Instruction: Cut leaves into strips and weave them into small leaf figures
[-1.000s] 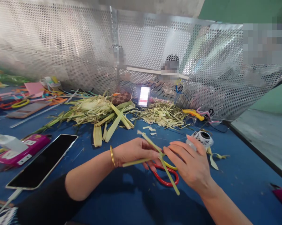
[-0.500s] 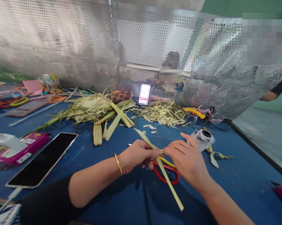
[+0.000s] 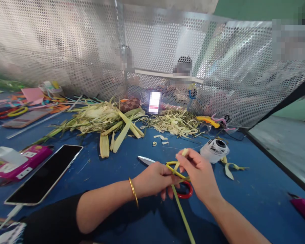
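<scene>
A long pale green leaf strip [image 3: 182, 211] is pinched in my left hand [image 3: 153, 180], its tail hanging toward the near edge of the table. The upper end of the strip is bent over and gripped by the fingertips of my right hand [image 3: 199, 174]. A short crosswise piece shows at the crossing between both hands; whether it is a separate strip I cannot tell. Below the hands lie scissors [image 3: 146, 160] with one red and one yellow handle, the blades pointing left and partly hidden by my left hand.
A heap of leaves [image 3: 96, 118] and a pile of shredded strips [image 3: 176, 123] lie at the back. A white thread spool [image 3: 214, 150] stands to the right. A phone [image 3: 45, 174] and a magenta power strip [image 3: 21, 162] are at left. A perforated metal screen [image 3: 152, 37] closes the back.
My right hand has drawn in toward the strip's upper end and now holds it bent over. The strip has turned steeper, and more of the scissors shows.
</scene>
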{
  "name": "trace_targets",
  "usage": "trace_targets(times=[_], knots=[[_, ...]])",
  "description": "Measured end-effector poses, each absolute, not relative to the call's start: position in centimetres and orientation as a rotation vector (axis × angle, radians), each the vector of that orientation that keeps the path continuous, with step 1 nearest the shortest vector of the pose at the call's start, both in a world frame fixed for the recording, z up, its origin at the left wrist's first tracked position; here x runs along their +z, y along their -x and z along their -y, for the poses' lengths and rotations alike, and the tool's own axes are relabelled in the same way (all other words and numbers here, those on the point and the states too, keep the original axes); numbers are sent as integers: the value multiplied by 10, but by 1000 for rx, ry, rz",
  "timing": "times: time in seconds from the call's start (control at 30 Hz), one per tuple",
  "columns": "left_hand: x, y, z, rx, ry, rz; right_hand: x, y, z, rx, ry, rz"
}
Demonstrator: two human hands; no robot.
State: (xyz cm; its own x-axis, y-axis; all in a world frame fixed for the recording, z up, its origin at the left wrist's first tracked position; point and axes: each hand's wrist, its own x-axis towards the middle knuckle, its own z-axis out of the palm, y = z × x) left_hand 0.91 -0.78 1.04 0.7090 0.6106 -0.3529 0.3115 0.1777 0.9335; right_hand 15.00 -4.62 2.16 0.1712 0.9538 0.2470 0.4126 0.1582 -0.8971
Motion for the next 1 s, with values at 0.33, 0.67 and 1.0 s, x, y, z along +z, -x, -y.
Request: trace_targets(times=[0.33,0.67,1.0], knots=[[12,-5,-5,555,-976,-899,15,-165,53,-375,1214,1924],[17,-2,-4,603,-847,-744,8,-150,55,-623,1222,1960],[19,-2,0,659,-838,-789,4,-148,54,-640,1143,2080]])
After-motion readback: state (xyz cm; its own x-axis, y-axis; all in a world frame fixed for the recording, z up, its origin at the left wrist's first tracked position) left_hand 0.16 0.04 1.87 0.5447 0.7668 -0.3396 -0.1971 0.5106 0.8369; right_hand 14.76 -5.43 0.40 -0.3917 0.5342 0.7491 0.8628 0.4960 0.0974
